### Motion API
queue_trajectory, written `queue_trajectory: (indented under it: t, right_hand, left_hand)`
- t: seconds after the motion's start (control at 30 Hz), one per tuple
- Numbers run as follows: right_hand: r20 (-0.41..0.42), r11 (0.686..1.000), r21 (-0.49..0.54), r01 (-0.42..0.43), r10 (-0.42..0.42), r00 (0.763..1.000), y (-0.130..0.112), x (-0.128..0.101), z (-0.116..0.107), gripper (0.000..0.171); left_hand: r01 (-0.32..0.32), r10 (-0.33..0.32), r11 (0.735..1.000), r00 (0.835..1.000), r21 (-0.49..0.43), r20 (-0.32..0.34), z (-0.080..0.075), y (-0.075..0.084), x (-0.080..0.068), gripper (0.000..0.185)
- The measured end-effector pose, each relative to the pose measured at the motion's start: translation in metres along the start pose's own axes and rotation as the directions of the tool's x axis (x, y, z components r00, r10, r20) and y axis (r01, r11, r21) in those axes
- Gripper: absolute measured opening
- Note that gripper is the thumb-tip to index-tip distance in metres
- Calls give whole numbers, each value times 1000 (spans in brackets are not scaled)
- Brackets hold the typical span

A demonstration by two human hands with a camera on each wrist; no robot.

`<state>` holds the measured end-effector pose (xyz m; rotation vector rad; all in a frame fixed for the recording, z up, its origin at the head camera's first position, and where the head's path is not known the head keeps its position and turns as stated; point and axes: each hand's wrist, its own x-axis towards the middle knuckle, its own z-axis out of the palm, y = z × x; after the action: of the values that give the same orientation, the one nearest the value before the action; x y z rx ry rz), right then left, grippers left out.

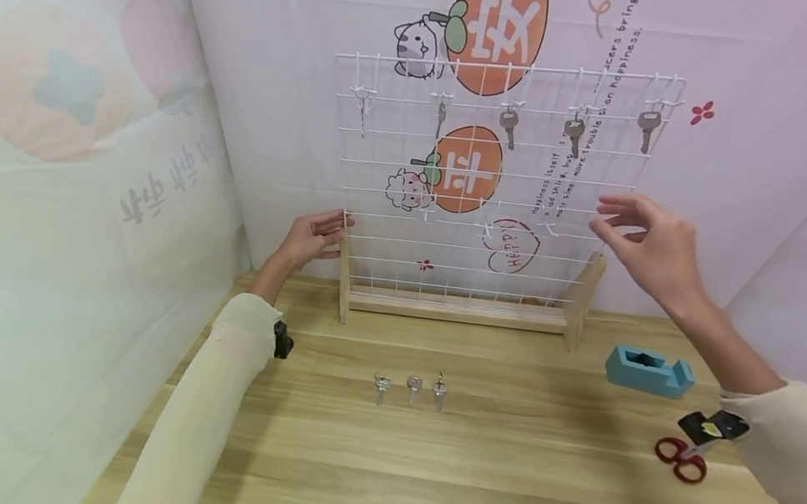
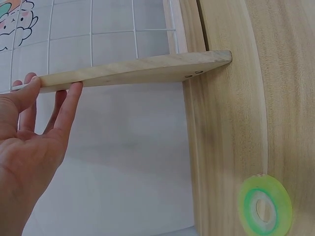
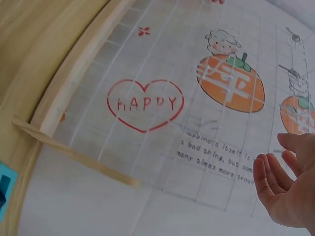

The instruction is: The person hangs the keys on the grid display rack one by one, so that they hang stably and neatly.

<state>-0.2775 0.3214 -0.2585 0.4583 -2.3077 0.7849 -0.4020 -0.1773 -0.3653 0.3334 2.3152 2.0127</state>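
A white wire grid rack [image 1: 487, 187] stands in a wooden base [image 1: 457, 309] at the back of the table. Several keys hang on hooks along its top rows, such as one key [image 1: 647, 129] at the far right. My left hand [image 1: 315, 237] touches the top of the rack's left wooden post [image 2: 133, 71] with straight fingers [image 2: 69, 105]. My right hand [image 1: 650, 240] hovers in front of the grid's right edge, fingers relaxed and holding nothing; it shows at the corner of the right wrist view [image 3: 285, 187]. Three keys [image 1: 411, 389] lie in a row on the table.
A blue tape dispenser [image 1: 649, 371] sits on the wooden table [image 1: 466, 478] at the right, with red-handled scissors [image 1: 684, 459] nearer me. A green tape roll [image 2: 265, 206] lies on the table beside the rack. Printed pink backdrop walls enclose the table's back and sides.
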Motion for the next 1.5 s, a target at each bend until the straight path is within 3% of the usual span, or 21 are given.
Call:
queue_trajectory:
  t: [0.47,0.93,1.3,1.5]
  right_hand:
    - [96,995,100,-21,11,995,-5,-25,55,37]
    - [199,990,134,49,-76,977,-15,-44,116,35]
    - [319,970,242,18,-97,943,-30,-64,177,30]
    - [419,964,265,-5,-110,901,-39,-81,211,27]
  left_hand:
    - [23,-23,1000,1000,2,-6,-2,-2,3,53]
    - [23,-23,1000,1000,9,-12,-2,-1,6,51]
    - [39,-39,999,999,-18,-11,-3,0,10,51]
    - [35,-35,999,999,-18,-17,-3,-2,12,50]
